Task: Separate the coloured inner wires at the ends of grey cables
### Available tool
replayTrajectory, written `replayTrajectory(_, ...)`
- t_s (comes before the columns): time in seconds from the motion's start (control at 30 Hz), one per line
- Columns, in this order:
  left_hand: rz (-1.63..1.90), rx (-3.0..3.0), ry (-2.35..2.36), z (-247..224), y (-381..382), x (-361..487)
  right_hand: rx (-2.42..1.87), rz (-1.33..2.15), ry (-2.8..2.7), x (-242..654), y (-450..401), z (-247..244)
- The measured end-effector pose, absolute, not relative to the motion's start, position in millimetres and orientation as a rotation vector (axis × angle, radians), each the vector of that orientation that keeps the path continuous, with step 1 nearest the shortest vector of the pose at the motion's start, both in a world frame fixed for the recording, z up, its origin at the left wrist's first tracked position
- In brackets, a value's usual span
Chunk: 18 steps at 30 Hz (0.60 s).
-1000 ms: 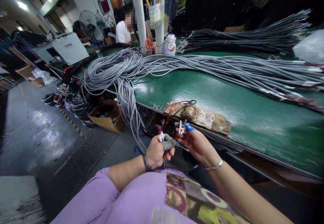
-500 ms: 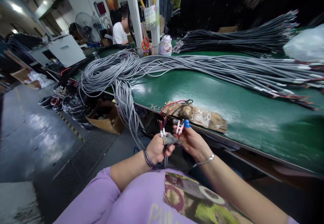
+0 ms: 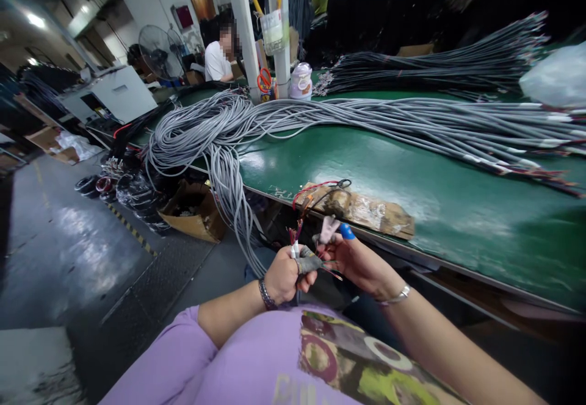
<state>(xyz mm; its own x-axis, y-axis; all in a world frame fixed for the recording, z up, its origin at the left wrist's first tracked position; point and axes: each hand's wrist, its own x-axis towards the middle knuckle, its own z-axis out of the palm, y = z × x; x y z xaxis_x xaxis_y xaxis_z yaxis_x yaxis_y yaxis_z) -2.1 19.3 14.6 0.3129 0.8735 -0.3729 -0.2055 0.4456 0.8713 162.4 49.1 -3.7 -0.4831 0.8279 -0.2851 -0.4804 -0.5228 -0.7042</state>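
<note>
Grey cable ends with white sleeves point(image 3: 294, 249) and thin coloured wires stick up from my left hand point(image 3: 286, 274), which is closed round them, its fingertips covered in grey. Close on its right is my right hand point(image 3: 350, 258), with a blue cover on the thumb and a pale pink clip-like tool point(image 3: 329, 229) in its fingers. Loose coloured wires point(image 3: 333, 271) lie between the two hands. Just beyond, a taped wooden block point(image 3: 373, 213) sits on the green table's edge, with a red and a black wire point(image 3: 320, 186) at its left end.
A long bundle of grey cables point(image 3: 366, 118) crosses the green table point(image 3: 458, 234) and hangs over its left edge. Dark cables point(image 3: 425, 69) lie behind. A cardboard box point(image 3: 196, 219) stands below. A person in white point(image 3: 216, 60) sits at the back left.
My right hand has shifted slightly right, and the pink tool in it has turned and blurred. More of the loose wires shows between the hands. My left hand keeps its grip.
</note>
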Motion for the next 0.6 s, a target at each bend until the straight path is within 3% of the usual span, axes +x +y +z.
replayTrajectory(0.27, 0.790, 1.031, 1.058, 7, 6, -6, -0.968, 1.994, -1.365, 182, 48, 16)
replayTrajectory(0.6, 0.436, 1.146, 0.977, 12, 10, -6, -0.919, 1.826, -1.601, 170, 39, 34)
